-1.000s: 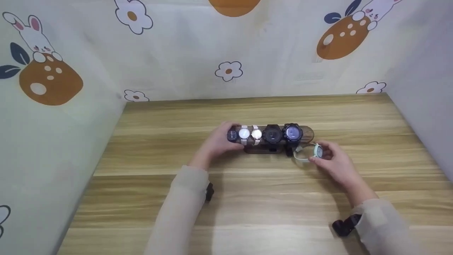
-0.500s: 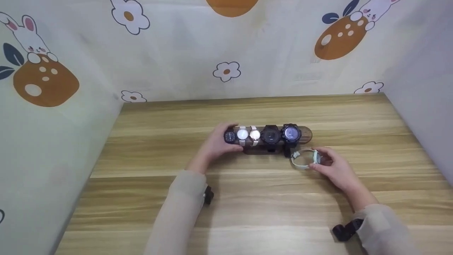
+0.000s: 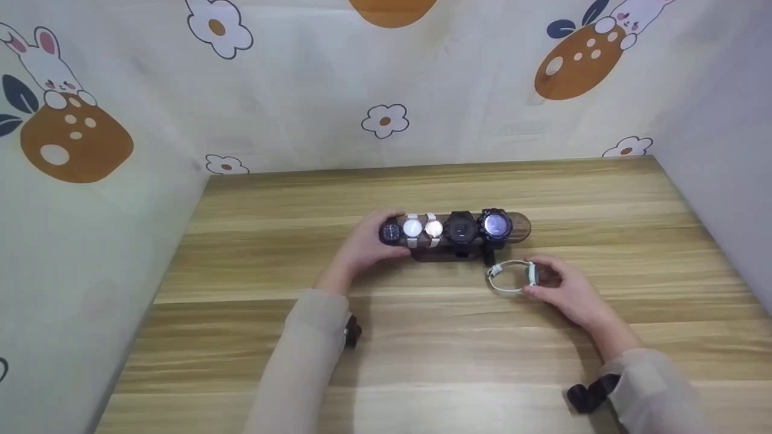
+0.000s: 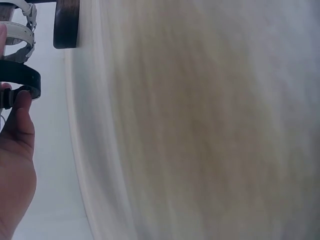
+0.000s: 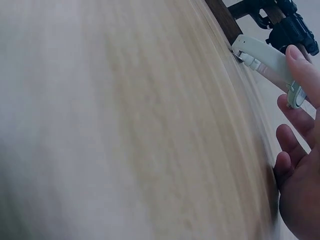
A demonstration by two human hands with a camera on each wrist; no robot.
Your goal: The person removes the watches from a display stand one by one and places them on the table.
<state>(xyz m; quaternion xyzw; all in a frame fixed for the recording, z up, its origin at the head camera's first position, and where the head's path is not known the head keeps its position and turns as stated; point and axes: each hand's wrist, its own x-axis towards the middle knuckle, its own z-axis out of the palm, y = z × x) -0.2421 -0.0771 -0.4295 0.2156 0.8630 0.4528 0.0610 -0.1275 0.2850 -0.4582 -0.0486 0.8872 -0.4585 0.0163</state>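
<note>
A dark wooden watch stand (image 3: 518, 228) carries a row of watches on its bar. My left hand (image 3: 362, 246) grips the bar's left end, fingers behind and thumb in front, around a small square black watch (image 3: 390, 231). In the left wrist view the thumb (image 4: 22, 117) lies against that watch's black strap (image 4: 25, 74). My right hand (image 3: 570, 292) pinches a pale mint watch (image 3: 509, 292) by its case, between thumb and fingers. Its band forms a closed loop in front of the stand's right part. The right wrist view shows the mint strap (image 5: 262, 52) near the stand's base.
Beside the black watch sit two white-strapped watches, one white-faced (image 3: 412, 228) and one rose-gold (image 3: 433, 229). Further right are two bulky black watches (image 3: 462, 229). A wood-grain table (image 3: 434, 343) lies beneath, with a patterned wall covering (image 3: 301, 108) behind.
My right hand has drawn the mint watch away from the stand, toward me and slightly left, turning its face to the right. The left hand keeps its grip on the stand.
</note>
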